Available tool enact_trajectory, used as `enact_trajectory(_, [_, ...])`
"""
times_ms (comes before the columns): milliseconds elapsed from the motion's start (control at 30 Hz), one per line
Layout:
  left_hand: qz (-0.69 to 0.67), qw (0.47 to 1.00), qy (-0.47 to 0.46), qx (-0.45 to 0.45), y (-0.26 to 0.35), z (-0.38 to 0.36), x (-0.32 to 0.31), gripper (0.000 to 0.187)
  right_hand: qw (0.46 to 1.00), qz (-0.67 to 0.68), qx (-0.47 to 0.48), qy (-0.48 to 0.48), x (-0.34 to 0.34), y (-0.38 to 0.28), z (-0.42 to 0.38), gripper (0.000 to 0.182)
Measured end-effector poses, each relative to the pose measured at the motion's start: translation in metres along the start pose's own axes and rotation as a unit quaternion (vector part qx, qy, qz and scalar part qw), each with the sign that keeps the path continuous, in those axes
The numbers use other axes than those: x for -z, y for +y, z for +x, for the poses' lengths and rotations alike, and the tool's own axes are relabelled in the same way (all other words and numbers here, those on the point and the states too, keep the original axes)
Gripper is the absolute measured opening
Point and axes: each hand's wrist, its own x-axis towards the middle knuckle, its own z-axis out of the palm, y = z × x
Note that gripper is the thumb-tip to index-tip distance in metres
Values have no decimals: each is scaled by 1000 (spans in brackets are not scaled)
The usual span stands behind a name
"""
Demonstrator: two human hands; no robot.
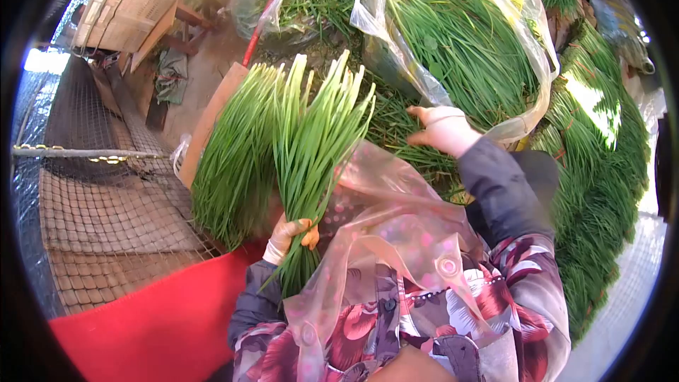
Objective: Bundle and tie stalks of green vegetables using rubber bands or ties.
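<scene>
My left hand point(291, 238) is closed round the lower part of a bunch of long green stalks point(311, 141), whose pale ends fan out upward. Left of it, a second bunch point(237, 148) lies against a wooden board point(212, 124). My right hand point(444, 129) has its fingers apart and holds nothing; it hovers over loose green stalks point(396, 117), beside the near edge of a clear plastic bag point(527, 124) full of green stalks point(460, 49). A translucent pink apron point(396, 205) covers my lap.
Tied green bundles point(594, 205) are stacked along the right. Wire netting point(120, 226) and a red cloth point(155, 318) lie at the left. A wicker basket point(127, 7) stands at the upper left. A thin red pole point(271, 10) slants near the top.
</scene>
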Motion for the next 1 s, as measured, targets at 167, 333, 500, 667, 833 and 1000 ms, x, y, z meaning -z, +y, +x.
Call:
enact_trajectory(167, [105,994,24,35,8,-10,-21,39,940,329,-18,86,-5,-35,24,61])
enact_trajectory(333, [169,983,59,48,20,-15,-29,46,930,-123,210,277,26,-39,34,55])
enact_trajectory(500, [216,971,89,40,27,-21,-29,48,946,-242,171,133,33,-31,50,57])
enact_trajectory(667, [226,972,56,35,20,-20,-15,47,936,-245,238,82,-2,-15,67,61])
enact_trajectory(833, [174,982,42,58,25,-24,-13,44,968,40,233,-78,0,-19,52,38])
enact_trajectory(1000, [181,980,29,72,26,-23,-4,43,964,-102,239,-62,-9,-13,53,29])
